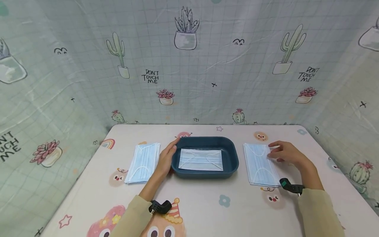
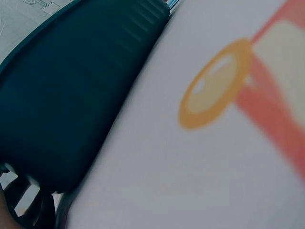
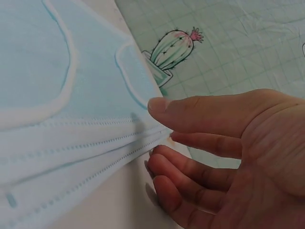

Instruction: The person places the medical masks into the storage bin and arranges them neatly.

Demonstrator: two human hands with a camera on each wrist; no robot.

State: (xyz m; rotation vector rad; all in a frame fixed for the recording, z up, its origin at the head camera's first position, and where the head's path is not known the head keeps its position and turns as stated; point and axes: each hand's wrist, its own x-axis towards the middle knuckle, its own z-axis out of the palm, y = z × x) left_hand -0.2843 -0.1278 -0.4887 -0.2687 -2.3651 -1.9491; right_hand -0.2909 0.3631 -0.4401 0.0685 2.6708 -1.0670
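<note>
A dark blue-green rectangular basin (image 1: pixel 204 174) stands in the middle of the table, with one light-blue face mask (image 1: pixel 200 159) flat inside. My left hand (image 1: pixel 166 158) rests against the basin's left end, its fingers along the outer wall near the rim. In the left wrist view, fingers show at the lower left by the basin wall (image 2: pixel 86 95). On the right lies a stack of pleated masks (image 1: pixel 260 166). My right hand (image 1: pixel 285 153) is at that stack's right edge, fingers bent loosely. The right wrist view shows a gap between thumb (image 3: pixel 190 112) and index finger, beside the masks (image 3: pixel 86 143).
Another stack of blue masks (image 1: pixel 142 163) lies left of the basin, beside my left hand. The white table (image 1: pixel 207 210) bears printed cartoon figures. A cactus-patterned curtain (image 1: pixel 189 72) rises behind it and along both sides.
</note>
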